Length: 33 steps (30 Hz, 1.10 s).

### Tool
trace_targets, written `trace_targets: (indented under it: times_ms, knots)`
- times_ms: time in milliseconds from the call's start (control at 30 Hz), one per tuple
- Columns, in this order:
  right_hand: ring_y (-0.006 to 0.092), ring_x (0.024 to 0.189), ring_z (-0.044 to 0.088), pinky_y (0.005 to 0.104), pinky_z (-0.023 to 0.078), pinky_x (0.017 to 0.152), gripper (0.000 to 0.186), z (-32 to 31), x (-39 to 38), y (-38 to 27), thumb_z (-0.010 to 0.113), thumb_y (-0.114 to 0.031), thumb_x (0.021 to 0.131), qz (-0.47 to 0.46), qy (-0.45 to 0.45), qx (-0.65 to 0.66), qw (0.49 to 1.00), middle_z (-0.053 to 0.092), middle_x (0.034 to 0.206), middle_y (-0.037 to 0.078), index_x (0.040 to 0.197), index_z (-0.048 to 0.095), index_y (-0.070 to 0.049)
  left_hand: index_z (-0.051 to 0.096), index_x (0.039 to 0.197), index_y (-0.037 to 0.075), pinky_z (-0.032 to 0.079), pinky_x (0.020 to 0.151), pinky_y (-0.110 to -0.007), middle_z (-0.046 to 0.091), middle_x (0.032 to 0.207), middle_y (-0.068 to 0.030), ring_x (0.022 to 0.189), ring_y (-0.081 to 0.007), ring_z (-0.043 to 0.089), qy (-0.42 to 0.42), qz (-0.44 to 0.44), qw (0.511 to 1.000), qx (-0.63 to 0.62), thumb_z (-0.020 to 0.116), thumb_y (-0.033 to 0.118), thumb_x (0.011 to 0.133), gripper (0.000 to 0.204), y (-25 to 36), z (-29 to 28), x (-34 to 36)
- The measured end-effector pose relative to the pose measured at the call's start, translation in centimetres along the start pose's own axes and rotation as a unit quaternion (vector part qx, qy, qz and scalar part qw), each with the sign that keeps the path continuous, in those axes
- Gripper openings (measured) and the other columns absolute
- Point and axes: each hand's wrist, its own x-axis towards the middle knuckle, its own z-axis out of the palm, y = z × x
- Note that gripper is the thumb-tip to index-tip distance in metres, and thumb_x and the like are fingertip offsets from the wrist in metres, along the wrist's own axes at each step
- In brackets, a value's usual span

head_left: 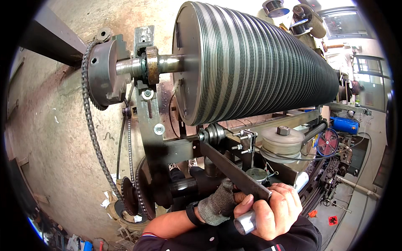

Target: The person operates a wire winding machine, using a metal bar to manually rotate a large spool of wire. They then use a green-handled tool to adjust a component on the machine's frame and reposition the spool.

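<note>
My right hand (274,211) is closed around a steel tube (245,223), beside the end of a dark flat metal bar (234,171) that slants down from the frame. My left hand (215,203), in a grey fingerless glove, is curled under that bar next to my right hand; what its fingertips hold is hidden. Above them a large drum (259,62) wound with dark and pale strands sits on a shaft (169,62) in a bearing. A pale spool (280,142) with a bolt through it is just beyond my hands, near a small round metal disc (256,175).
A chain (92,125) runs from the upper sprocket housing (102,71) down to a lower sprocket (130,194). A steel column (52,37) stands at upper left. A blue tank (344,124), red fan (327,142) and machinery (335,175) are at right. My feet (192,165) show below the frame.
</note>
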Motion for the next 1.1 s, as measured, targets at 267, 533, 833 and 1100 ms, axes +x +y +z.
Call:
trace_targets:
  times_ms: [267, 533, 833, 1100]
  knots:
    - [0.0277, 0.048, 0.058, 0.0392, 0.053, 0.049, 0.019, 0.0, 0.1, 0.2, 0.069, -0.007, 0.067, -0.012, -0.003, 0.009, 1.0, 0.051, 0.058, 0.011, 0.067, 0.05, -0.003, 0.072, 0.109, 0.005, 0.054, 0.083, -0.031, 0.073, 0.103, -0.0042, 0.094, -0.0129, 0.065, 0.007, 0.109, 0.988, 0.111, 0.072, 0.025, 0.092, 0.026, -0.3, 0.0, 0.1]
    - [0.0274, 0.05, 0.058, 0.0386, 0.052, 0.049, 0.018, 0.0, 0.1, 0.1, 0.069, -0.005, 0.069, -0.008, -0.012, 0.019, 1.0, 0.053, 0.063, 0.013, 0.07, 0.051, -0.002, 0.072, 0.108, 0.006, 0.054, 0.086, -0.032, 0.073, 0.102, -0.004, 0.096, -0.0132, 0.066, 0.019, 0.11, 0.993, 0.037, 0.076, 0.033, 0.089, 0.033, -0.4, 0.7, 0.1]
    - [0.0278, 0.051, 0.059, 0.0392, 0.053, 0.05, 0.016, -0.2, 0.2, 0.0, 0.068, -0.005, 0.07, -0.002, -0.025, 0.02, 0.999, 0.053, 0.063, 0.013, 0.07, 0.052, -0.002, 0.065, 0.114, 0.005, 0.051, 0.089, -0.031, 0.068, 0.107, -0.0046, 0.099, -0.0143, 0.061, 0.001, 0.072, 0.993, 0.094, 0.068, 0.03, 0.093, 0.033, -0.4, 0.1, -0.2]
    - [0.0277, 0.051, 0.059, 0.0391, 0.053, 0.05, 0.017, -0.4, 0.5, -0.2, 0.069, -0.005, 0.069, 0.004, -0.036, 0.02, 0.999, 0.052, 0.063, 0.012, 0.071, 0.052, -0.002, 0.066, 0.112, 0.006, 0.051, 0.087, -0.03, 0.068, 0.105, -0.0027, 0.097, -0.0123, 0.06, -0.002, 0.076, 0.995, 0.057, 0.072, 0.033, 0.092, 0.035, -0.5, 0.1, -0.1]
